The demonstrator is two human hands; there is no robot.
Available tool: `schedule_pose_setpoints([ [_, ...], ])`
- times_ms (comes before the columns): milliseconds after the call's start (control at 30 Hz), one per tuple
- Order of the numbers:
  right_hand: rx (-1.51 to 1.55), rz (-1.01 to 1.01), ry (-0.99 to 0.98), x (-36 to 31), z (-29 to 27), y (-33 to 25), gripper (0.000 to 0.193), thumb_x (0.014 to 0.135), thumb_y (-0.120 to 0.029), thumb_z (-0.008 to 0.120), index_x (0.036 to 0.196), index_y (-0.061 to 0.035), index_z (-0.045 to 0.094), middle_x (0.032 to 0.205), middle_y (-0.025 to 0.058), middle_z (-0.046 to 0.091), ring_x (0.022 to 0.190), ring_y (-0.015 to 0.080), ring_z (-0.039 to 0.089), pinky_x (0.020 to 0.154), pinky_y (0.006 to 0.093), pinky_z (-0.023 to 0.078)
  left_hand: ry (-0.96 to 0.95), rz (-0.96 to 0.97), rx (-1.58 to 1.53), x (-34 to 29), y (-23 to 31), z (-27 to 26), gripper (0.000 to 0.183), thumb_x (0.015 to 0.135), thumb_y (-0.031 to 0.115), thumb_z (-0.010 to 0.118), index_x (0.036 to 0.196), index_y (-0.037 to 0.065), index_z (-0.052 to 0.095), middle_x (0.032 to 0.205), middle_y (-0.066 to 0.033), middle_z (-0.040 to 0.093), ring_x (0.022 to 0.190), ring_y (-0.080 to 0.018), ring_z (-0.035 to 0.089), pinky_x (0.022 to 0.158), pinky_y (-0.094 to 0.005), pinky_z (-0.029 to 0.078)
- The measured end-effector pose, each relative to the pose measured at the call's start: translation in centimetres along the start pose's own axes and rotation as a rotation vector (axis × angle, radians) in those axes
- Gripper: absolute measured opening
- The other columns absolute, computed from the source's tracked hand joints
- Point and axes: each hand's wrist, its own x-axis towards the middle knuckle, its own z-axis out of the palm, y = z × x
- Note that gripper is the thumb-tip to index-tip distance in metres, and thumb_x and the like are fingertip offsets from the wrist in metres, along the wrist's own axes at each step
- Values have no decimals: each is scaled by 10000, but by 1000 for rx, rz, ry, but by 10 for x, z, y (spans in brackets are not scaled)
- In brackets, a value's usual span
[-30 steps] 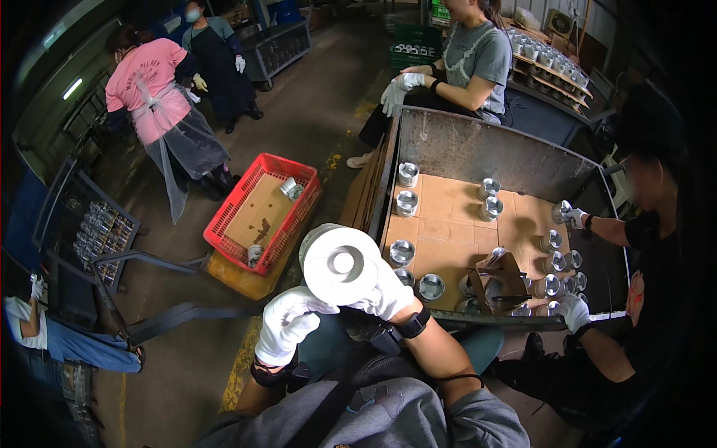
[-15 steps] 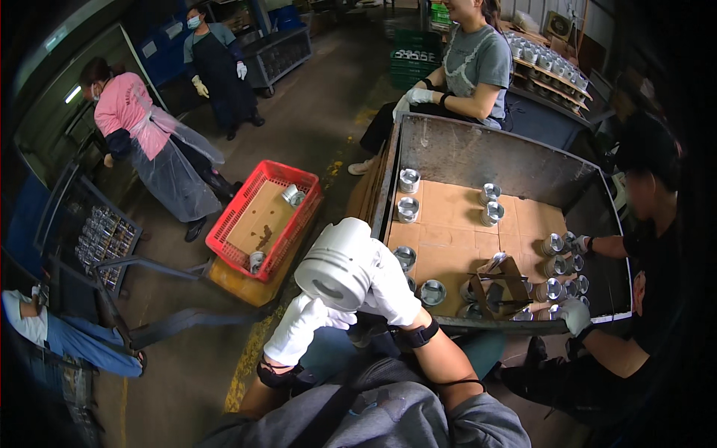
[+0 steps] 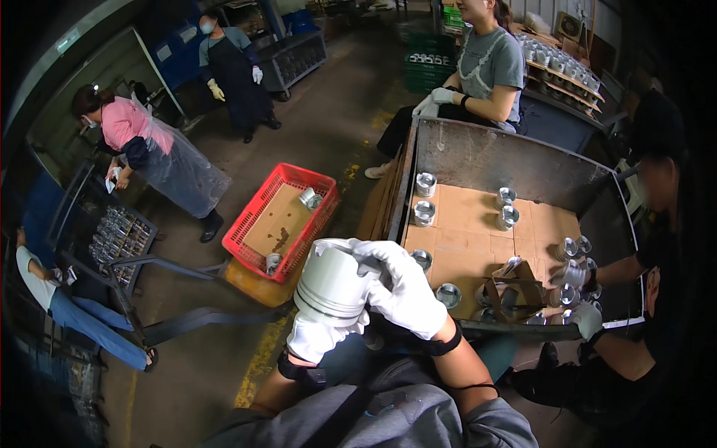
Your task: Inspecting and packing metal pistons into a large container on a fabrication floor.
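In front of me, a large silver-grey metal piston (image 3: 328, 282) is held up with its ringed grooves at the lower end and its notched skirt on top. From beneath, my left hand (image 3: 323, 340), in a white glove, cups the grooved end. My right hand (image 3: 409, 293), gloved too, wraps the piston's right side, with fingers over the upper rim by the pin hole. Some fingertips are hidden behind the metal.
At right stands a metal bin (image 3: 515, 145) lined with cardboard (image 3: 463, 224), holding several pistons. A person's gloved hand (image 3: 588, 319) works at its right end. Left of my hands, a red crate (image 3: 237, 243) contains a few pistons. Other people stand or sit around.
The piston has turned from tilted, its ringed end facing me, to nearly upright with that end down. My right hand has shifted toward its upper rim; my left stays below.
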Motion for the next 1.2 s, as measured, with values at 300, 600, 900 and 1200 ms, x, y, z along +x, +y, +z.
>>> schedule_pose_setpoints([
  [300, -176, -44, -51, -1, 4, -13, 869, 729, -362, 825, 1419, -10, 431, 1372, 227, 495, 1275, 378, 499, 1086, 424, 396, 83, 297, 262, -3, 17, 16, 746, 849, 407, 701, 1414, -1, 436, 1219, -192, 625, 981, -300, 676, 841, -415, 580],
  [600, -247, -8, -96, -2, 8, 5, 1046, 663, -352, 906, 1478, -11, 346, 1450, 179, 410, 1274, 300, 510, 1037, 399, 451, 165, 414, 320, 2, 16, 18, 720, 876, 244, 708, 1460, 21, 352, 1316, -172, 563, 1044, -301, 658, 882, -430, 574],
  [900, -544, -278, -9, 5, 7, -15, 1071, 647, -546, 862, 1454, -22, 392, 1456, 252, 379, 1226, 357, 539, 990, 430, 476, 273, 597, 478, -5, 12, 11, 666, 863, 155, 718, 1428, 53, 383, 1372, -111, 509, 1224, -234, 555, 1013, -398, 507],
  [1200, -487, -207, 36, 3, 18, -18, 897, 649, -266, 876, 1417, -65, 460, 1433, 272, 404, 1140, 404, 602, 946, 441, 530, 442, 771, 680, 0, 13, 32, 687, 799, 42, 764, 1389, 8, 413, 1351, -136, 525, 1209, -240, 549, 1033, -391, 461],
])
